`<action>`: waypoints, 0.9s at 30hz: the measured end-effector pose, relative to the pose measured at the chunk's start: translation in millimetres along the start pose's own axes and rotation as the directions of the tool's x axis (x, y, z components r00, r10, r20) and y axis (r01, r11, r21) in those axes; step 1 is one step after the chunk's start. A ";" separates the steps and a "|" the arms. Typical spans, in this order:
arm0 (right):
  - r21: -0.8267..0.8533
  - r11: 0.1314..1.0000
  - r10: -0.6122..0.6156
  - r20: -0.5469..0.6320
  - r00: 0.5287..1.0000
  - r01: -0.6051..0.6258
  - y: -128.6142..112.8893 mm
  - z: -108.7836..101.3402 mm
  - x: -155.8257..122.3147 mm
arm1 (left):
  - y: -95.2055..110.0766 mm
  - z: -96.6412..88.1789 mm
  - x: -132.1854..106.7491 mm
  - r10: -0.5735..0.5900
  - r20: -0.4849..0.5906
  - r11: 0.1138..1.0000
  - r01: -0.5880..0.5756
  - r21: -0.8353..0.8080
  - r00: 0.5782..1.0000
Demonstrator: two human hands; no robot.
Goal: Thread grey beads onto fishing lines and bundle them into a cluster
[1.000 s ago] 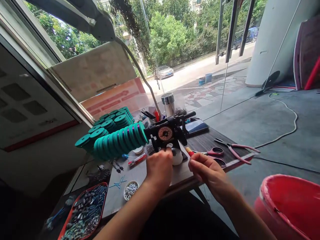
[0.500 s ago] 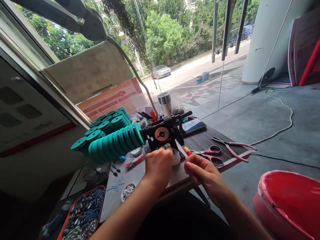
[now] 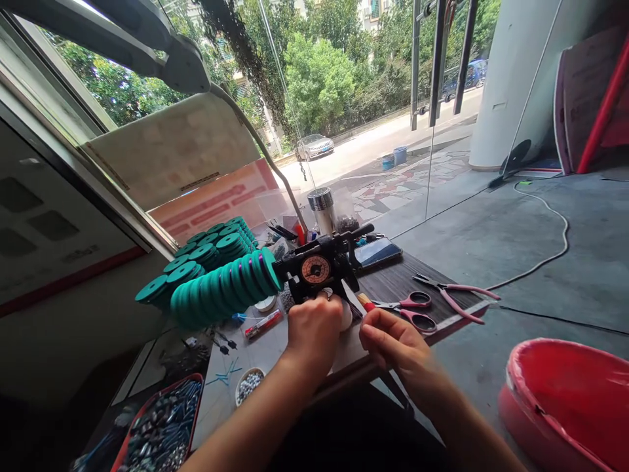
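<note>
My left hand (image 3: 315, 324) is closed in a fist just below a black clamp-like device (image 3: 339, 252) with a round dial (image 3: 315, 269); what its fingers grip is hidden. A row of green discs (image 3: 223, 288) extends from the device's left end. To the right, my right hand (image 3: 393, 341) has its thumb and fingers pinched together, and anything between them is too small to make out. A white pointed strip (image 3: 351, 296) and a small red-and-tan piece (image 3: 365, 301) lie just beyond its fingertips. Between the hands, a round white item (image 3: 346, 318) is partly covered.
Pink-handled scissors (image 3: 417, 311) and pliers (image 3: 455, 292) lie at the table's right edge, with a phone (image 3: 378, 253) behind. Left are stacked green spools (image 3: 206, 252), a bowl of beads (image 3: 249, 385) and a red tray (image 3: 162, 419) of small parts. A red bucket (image 3: 565, 393) stands right.
The view has shifted slightly. Both hands keep nearly the same pose and place by the device, and nothing is visibly picked up or released.
</note>
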State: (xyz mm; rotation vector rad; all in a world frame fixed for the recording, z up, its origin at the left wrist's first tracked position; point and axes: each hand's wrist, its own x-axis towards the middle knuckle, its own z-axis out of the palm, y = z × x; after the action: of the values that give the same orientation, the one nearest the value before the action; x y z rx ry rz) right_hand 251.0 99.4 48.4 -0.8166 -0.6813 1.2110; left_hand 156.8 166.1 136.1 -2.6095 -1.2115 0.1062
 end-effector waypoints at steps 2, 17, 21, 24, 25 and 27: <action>0.002 1.000 0.003 0.004 1.000 -0.003 0.6 -0.3 0.4 | 1.0 -0.1 0.1 0.008 -0.013 1.000 -0.008 -0.001 1.000; 0.007 1.000 -0.015 0.026 1.000 0.015 3.9 1.4 3.0 | -3.0 6.0 -5.1 0.129 -0.142 0.992 -0.125 0.033 0.981; 0.014 0.999 -0.039 0.031 0.999 0.038 6.6 0.7 4.4 | -5.3 13.0 -5.7 0.155 -0.239 0.988 -0.143 0.064 0.959; 0.020 0.999 -0.041 0.034 0.999 0.040 7.3 0.7 4.2 | -7.8 19.7 -5.3 0.195 -0.304 0.980 -0.177 0.086 0.932; 0.023 0.999 -0.040 0.036 0.999 0.039 7.4 0.7 4.0 | -8.8 22.0 -4.9 0.213 -0.324 0.977 -0.193 0.094 0.922; 0.028 0.999 -0.038 0.041 0.998 0.037 7.6 0.7 3.8 | -10.9 26.0 -4.0 0.249 -0.368 0.968 -0.223 0.112 0.896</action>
State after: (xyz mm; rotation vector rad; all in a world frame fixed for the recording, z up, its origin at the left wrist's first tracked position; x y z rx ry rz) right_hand 247.3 104.2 42.6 -0.7548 -0.7100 1.2037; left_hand 141.6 175.2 113.8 -2.5470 -0.7420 -0.2973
